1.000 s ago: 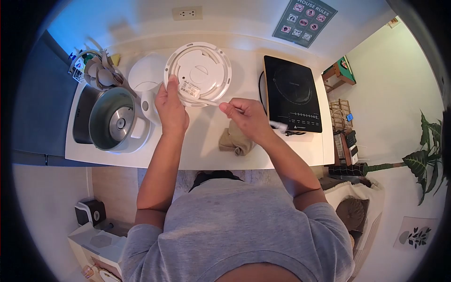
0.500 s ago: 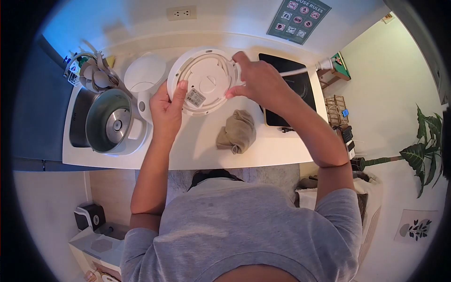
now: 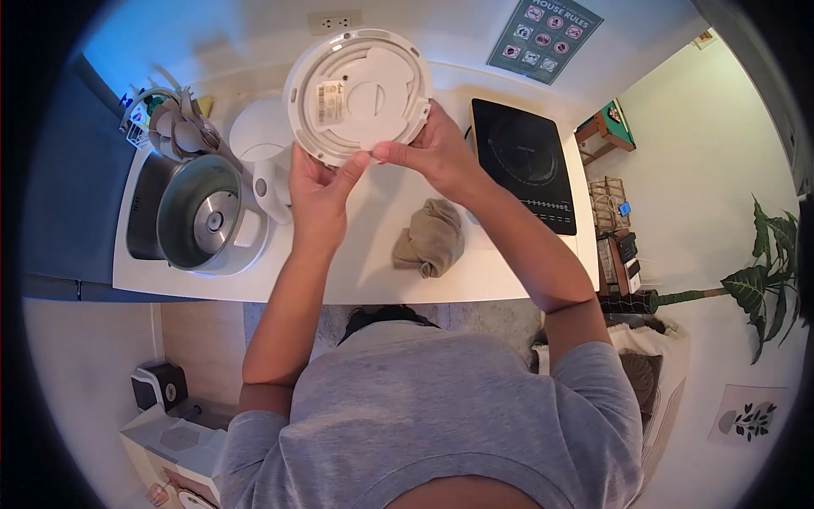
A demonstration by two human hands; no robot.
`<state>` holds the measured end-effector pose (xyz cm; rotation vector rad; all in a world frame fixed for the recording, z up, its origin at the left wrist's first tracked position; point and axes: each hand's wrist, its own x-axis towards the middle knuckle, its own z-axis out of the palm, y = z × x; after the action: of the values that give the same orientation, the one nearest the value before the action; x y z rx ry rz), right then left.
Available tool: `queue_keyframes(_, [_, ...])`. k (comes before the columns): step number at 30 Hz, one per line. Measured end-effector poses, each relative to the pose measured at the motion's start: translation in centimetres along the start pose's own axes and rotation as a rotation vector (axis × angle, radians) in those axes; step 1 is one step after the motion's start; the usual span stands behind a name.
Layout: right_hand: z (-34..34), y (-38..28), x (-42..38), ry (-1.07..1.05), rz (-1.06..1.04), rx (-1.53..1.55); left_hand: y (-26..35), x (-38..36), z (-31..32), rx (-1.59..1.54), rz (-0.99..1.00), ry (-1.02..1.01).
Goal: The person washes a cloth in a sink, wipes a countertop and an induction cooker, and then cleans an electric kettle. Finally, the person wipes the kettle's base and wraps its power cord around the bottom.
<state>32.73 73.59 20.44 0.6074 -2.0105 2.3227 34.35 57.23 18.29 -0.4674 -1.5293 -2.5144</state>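
A round white appliance base (image 3: 373, 100), its underside with a printed label facing me, is held up above the counter. My left hand (image 3: 322, 191) grips its lower left edge, thumb on the near rim. My right hand (image 3: 437, 157) is closed on its lower right edge, the two thumbs almost meeting. Below, a crumpled brown cloth (image 3: 430, 239) lies on the counter. To the left stands an electric cooking pot (image 3: 175, 212) with a grey-green inside and a white handle (image 3: 270, 188) beside it. The base's cord cannot be seen.
A black induction cooktop (image 3: 524, 161) sits at the right of the white counter (image 3: 356, 271). On the left are a sink (image 3: 144, 216), a holder of utensils (image 3: 180, 127) and a round white lid-like piece (image 3: 257, 127). A wall outlet (image 3: 333, 23) is at the back.
The base has been raised and turned, so its label now sits higher. My right hand has moved from the cord side to the lower right rim. The white cord and plug have left view.
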Motion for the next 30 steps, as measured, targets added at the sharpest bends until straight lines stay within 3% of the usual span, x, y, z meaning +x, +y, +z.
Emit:
queue_keyframes(1, [0.0, -0.4, 0.1, -0.058, 0.136, 0.042, -1.1, -0.1, 0.0, -0.017, -0.052, 0.025])
queue_keyframes(5, [0.2, 0.7, -0.1, -0.059, 0.098, -0.005, -2.1, -0.1, -0.6, -0.038, -0.082, 0.038])
queue_keyframes(8, [-0.7, -0.3, -1.0, -0.018, 0.268, -0.165, -1.9, 0.2, -2.3, 0.124, -0.056, 0.019])
queue_keyframes(10, [-3.2, -1.5, -1.1, -0.320, 0.566, -0.627, -0.5, 0.7, -3.5, 0.134, -0.095, 0.042])
queue_keyframes(11, [-4.3, -1.7, -1.0, -0.324, 0.566, -0.630, 0.2, 0.9, -4.1, 0.143, -0.135, 0.073])
queue_keyframes(13, [-5.7, -1.5, -1.3, -0.221, 0.266, -0.739, 0.4, 0.8, -4.4, 0.159, -0.158, 0.021])
queue_keyframes(14, [-4.6, -3.9, -1.2, -0.186, 0.285, -1.031, 0.4, 0.7, -4.0, 0.222, -0.090, -0.018])
queue_keyframes(15, [-4.3, -4.3, -1.1, -0.182, 0.284, -1.033, 0.3, 0.6, -3.6, 0.284, -0.021, -0.062])
queue_keyframes(17, [-3.9, -4.7, -1.0, -0.116, -0.167, -1.468, 0.6, 0.3, -3.0, 0.297, -0.031, -0.073])
queue_keyframes(23, [-3.0, -4.9, -0.6, 0.035, -0.259, -1.547, 0.6, -0.6, -1.6, 0.299, -0.113, -0.080])
queue_keyframes(27, [-2.9, -4.1, -1.0, -0.010, -0.245, -1.527, 0.7, -0.4, -1.6, 0.166, -0.125, -0.057])
queue_keyframes(29, [-3.1, -4.0, -0.6, -0.049, 0.118, -1.178, 0.2, -0.6, -1.4, 0.120, -0.096, -0.034])
queue_keyframes(30, [-3.2, -3.7, -0.6, -0.047, 0.117, -1.177, 0.0, -0.7, -1.4, 0.074, -0.070, -0.009])
